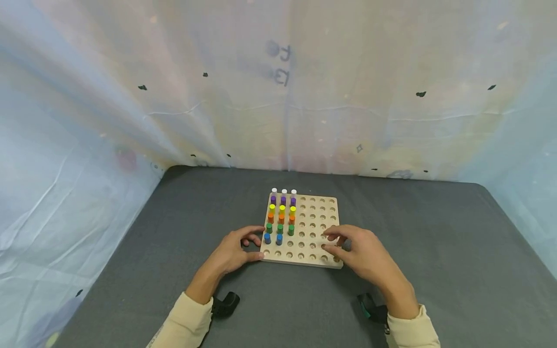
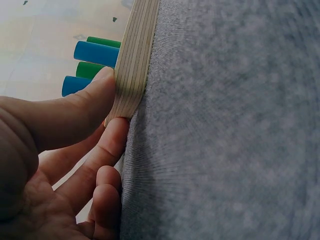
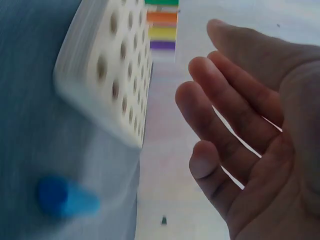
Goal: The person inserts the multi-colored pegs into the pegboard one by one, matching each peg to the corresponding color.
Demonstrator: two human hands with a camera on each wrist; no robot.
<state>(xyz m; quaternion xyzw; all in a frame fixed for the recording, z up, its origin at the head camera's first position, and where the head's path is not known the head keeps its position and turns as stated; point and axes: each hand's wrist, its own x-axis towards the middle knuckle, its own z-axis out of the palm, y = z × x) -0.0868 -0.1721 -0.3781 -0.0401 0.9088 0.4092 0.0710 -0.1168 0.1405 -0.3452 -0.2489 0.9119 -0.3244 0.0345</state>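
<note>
A wooden pegboard (image 1: pixel 315 227) lies on the grey cloth. Its left three columns hold upright pegs in rows: white (image 1: pixel 284 192), purple, yellow, orange, green and two blue pegs (image 1: pixel 272 238). My left hand (image 1: pixel 256 244) holds the board's near left corner; in the left wrist view its thumb (image 2: pixel 85 100) and a finger pinch the board's edge (image 2: pixel 134 60) beside blue pegs (image 2: pixel 95 52). Over the board's near right part my right hand (image 1: pixel 332 241) hovers with relaxed fingers (image 3: pixel 200 80) and holds nothing. A loose blue peg (image 3: pixel 60 196), blurred, lies on the cloth near the board's corner (image 3: pixel 100 85).
The grey cloth (image 1: pixel 435 241) covers the whole table. A pale sheet (image 1: pixel 278 96) closes in the back and both sides. Black camera mounts (image 1: pixel 226 303) sit at my wrists. Most holes (image 1: pixel 322 212) on the board's right side are unfilled.
</note>
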